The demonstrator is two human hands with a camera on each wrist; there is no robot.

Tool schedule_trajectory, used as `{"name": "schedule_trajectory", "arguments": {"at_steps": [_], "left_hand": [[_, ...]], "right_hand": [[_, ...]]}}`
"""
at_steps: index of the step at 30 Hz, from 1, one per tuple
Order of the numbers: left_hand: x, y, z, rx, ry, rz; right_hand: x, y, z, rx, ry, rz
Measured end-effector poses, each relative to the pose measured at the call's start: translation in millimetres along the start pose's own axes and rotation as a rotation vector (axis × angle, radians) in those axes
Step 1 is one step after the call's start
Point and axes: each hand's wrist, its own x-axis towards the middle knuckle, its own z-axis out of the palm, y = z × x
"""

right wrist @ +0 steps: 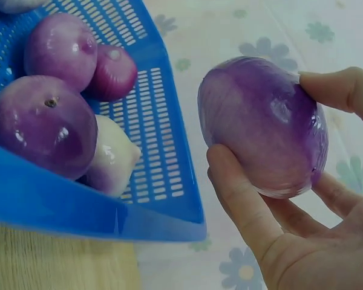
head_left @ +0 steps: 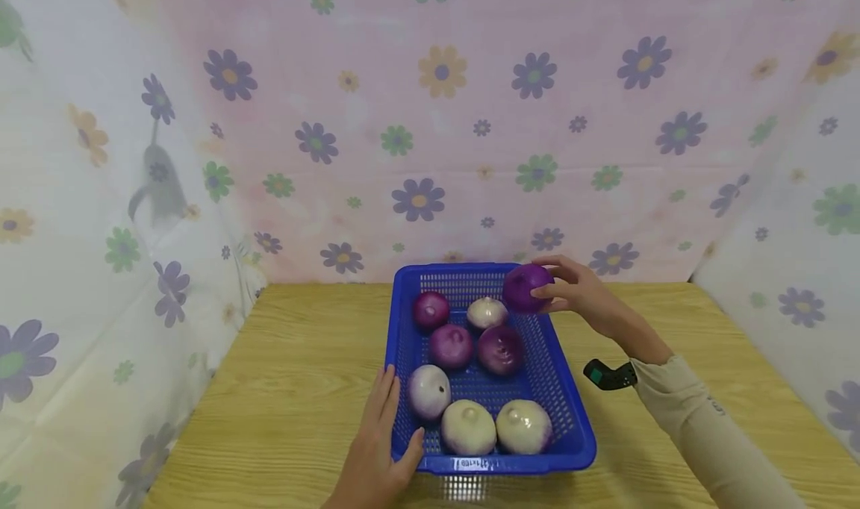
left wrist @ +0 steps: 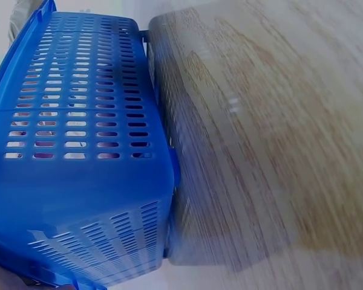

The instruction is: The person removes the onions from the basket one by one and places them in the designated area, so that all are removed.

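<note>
A blue plastic basket [head_left: 567, 412] sits on the wooden table [head_left: 295, 375] and holds several onions, purple ones [head_left: 452, 345] at the back and pale ones [head_left: 468, 427] in front. My right hand [head_left: 578, 291] grips a purple onion [head_left: 526, 286] [right wrist: 263, 124] above the basket's far right corner, thumb and fingers curled round it. My left hand [head_left: 379, 442] lies on the basket's near left corner, thumb hooked over the rim. The left wrist view has only the basket's slotted wall [left wrist: 78, 127] and the table [left wrist: 272, 121].
Flowered cloth [head_left: 430, 121] hangs close behind the basket and along both sides of the table. A black and green wrist device [head_left: 608, 375] sits on my right forearm. Bare wood lies left [head_left: 295, 375] and right [head_left: 739, 389] of the basket.
</note>
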Motion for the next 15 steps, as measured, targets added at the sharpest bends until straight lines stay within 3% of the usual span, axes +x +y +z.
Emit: {"name": "schedule_trajectory", "arguments": {"at_steps": [6,15], "left_hand": [[0.3,-0.9,1.6,-0.001,0.012,0.047],[1.2,-0.6,0.2,-0.004,0.003,0.013]], "right_hand": [[-2,9,-13,0.052,0.057,-0.019],[0,25,-31,0.181,0.124,-0.012]]}}
